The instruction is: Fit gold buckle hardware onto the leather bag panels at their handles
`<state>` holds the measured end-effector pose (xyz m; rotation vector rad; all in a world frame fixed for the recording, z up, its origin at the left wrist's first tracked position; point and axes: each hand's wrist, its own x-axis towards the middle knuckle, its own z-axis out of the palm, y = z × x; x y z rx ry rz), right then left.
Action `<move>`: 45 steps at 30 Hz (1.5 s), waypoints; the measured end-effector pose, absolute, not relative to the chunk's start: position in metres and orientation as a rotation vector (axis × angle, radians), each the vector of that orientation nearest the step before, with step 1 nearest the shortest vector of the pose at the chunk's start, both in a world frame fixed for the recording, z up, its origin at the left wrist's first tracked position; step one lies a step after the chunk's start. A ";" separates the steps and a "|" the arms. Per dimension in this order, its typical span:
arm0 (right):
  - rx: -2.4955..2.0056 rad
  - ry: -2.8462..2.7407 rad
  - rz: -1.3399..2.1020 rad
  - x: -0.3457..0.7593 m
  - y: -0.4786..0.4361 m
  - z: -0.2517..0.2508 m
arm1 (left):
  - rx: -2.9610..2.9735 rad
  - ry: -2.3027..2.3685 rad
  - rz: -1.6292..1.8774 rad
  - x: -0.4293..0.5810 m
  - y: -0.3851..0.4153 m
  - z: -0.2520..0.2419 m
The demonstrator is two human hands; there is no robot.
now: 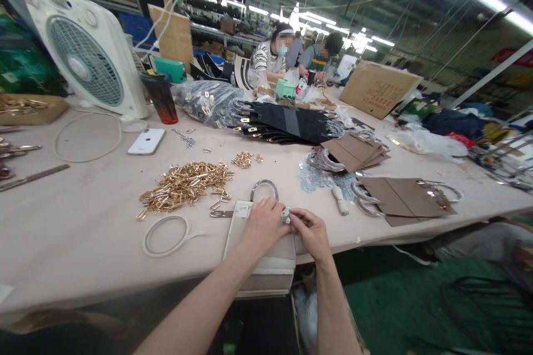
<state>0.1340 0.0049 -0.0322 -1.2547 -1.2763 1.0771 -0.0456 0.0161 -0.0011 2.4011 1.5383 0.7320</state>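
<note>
My left hand [263, 226] rests on a beige leather piece [241, 233] that lies over the near edge of the table [83, 233], fingers curled against a small silver metal fitting [285, 214]. My right hand [310, 231] pinches the same fitting from the right. A silver ring handle [264, 184] sticks out at the piece's far end. A pile of small gold metal clips [185, 183] lies just left of the piece, and a thin metal bar [220, 213] sits beside it.
A white cord loop [164, 236], a white phone [146, 141], a dark cup [160, 98] and a white fan [85, 50] stand to the left. Brown leather pieces with rings [402, 195] and black straps [291, 122] lie to the right. Two people work at the far end.
</note>
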 end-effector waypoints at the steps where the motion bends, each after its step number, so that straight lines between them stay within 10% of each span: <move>1: -1.261 -1.292 1.077 0.134 0.006 -0.032 | 2.404 1.538 0.730 -0.046 0.016 -0.002; 45: -1.338 -1.555 0.747 0.123 0.011 -0.033 | 2.355 1.494 0.807 -0.048 0.017 -0.007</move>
